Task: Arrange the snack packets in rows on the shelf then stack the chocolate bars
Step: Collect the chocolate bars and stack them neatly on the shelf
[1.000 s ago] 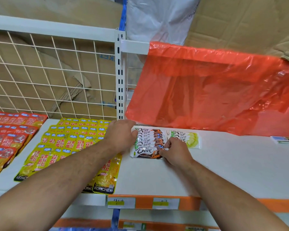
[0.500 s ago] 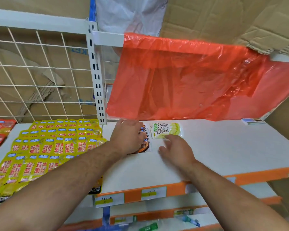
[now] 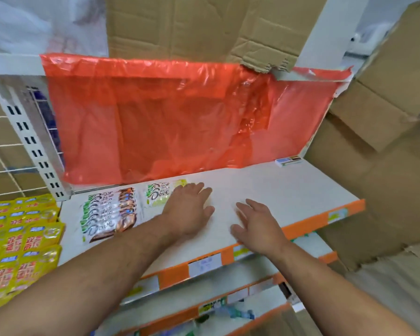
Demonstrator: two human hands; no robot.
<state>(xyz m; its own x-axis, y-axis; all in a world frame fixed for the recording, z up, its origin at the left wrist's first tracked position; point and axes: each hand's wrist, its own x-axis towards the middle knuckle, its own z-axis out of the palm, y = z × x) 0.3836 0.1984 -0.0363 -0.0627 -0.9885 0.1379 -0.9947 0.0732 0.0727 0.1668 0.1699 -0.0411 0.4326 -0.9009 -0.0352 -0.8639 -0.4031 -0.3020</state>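
Note:
A fanned stack of white-and-brown Dove chocolate bars [image 3: 108, 210] lies on the white shelf [image 3: 289, 190], left of centre. A single green-and-white Dove bar [image 3: 159, 194] lies just right of it. My left hand [image 3: 192, 208] rests flat with straight fingers, covering the right end of the green bar. My right hand [image 3: 255, 225] hovers or rests open on the bare shelf to the right, holding nothing. Yellow snack packets [image 3: 20, 241] lie in overlapping rows on the neighbouring shelf at the far left.
An orange plastic sheet [image 3: 167, 122] hangs over the back of the shelf. A small flat box [image 3: 289, 161] lies at the back right corner. Cardboard boxes [image 3: 378, 146] stand to the right. Lower shelves with orange price strips [image 3: 204, 263] run below.
My left hand has left the chocolate stack and moved right onto the green bar. My right hand has slid further right over the shelf. The camera has swung right.

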